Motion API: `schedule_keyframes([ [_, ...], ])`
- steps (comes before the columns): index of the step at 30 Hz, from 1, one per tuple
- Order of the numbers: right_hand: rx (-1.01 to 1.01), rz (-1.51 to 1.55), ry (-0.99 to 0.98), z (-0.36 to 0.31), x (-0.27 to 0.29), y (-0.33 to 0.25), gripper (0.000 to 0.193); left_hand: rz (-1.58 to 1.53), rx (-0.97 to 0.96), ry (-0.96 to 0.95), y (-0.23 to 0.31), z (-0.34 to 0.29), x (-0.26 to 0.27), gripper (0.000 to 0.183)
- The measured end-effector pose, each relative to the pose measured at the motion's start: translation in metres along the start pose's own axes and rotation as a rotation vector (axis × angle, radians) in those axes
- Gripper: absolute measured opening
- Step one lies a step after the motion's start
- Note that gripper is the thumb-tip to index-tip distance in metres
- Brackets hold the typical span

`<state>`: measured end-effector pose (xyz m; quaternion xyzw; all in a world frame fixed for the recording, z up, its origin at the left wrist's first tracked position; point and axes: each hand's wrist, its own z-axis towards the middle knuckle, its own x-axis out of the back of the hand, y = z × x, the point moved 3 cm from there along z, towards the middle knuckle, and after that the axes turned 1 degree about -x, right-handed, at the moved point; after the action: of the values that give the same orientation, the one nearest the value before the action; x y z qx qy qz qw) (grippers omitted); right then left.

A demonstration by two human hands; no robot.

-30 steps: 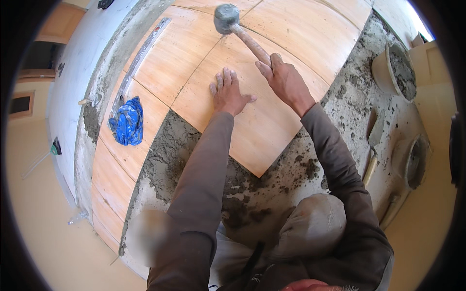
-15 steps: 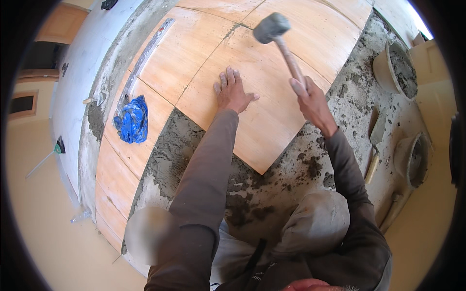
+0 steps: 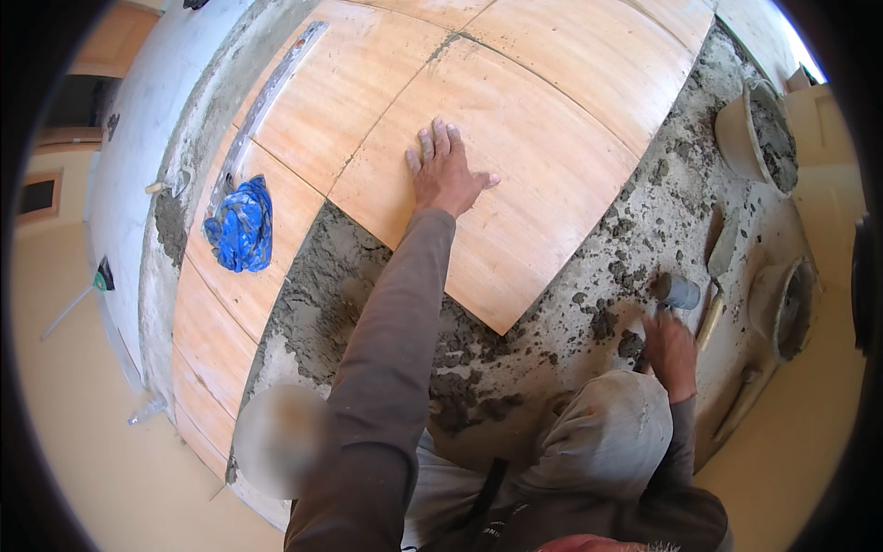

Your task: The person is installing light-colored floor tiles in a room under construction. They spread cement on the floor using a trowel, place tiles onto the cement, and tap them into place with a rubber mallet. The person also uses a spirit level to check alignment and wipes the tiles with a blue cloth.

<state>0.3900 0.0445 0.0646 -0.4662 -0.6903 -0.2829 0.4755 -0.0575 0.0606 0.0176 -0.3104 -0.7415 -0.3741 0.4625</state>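
My left hand (image 3: 448, 175) lies flat, fingers spread, on a large wood-look floor tile (image 3: 515, 175). That tile's near corner reaches out over grey mortar (image 3: 336, 262). To the right of my knee, low over the floor, my right hand (image 3: 671, 354) is closed round the handle of a rubber mallet (image 3: 679, 291), close under its dark grey head. Most of the handle is hidden by the hand.
A blue cloth (image 3: 244, 225) and a long metal level (image 3: 276, 83) lie on the laid tiles at the left. On the right stand a bucket of mortar (image 3: 740, 138) and a second bucket (image 3: 768, 299). A trowel (image 3: 724, 248) lies between them and the tile.
My right hand has brought the mallet down from above the tile to the floor at the right, beside my knee. My left hand stays flat on the tile.
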Motion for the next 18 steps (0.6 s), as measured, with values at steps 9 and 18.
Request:
schedule_keyframes([
  [9,0.555,0.117,0.64,0.278,0.024,-0.236,0.059,0.072,-0.16,-0.066,-0.005,0.009,0.017,0.097],
  [18,0.556,0.239,0.591,0.281,0.027,-0.249,0.057,0.206,0.7,0.603,-0.394,-0.095,0.099,0.075],
])
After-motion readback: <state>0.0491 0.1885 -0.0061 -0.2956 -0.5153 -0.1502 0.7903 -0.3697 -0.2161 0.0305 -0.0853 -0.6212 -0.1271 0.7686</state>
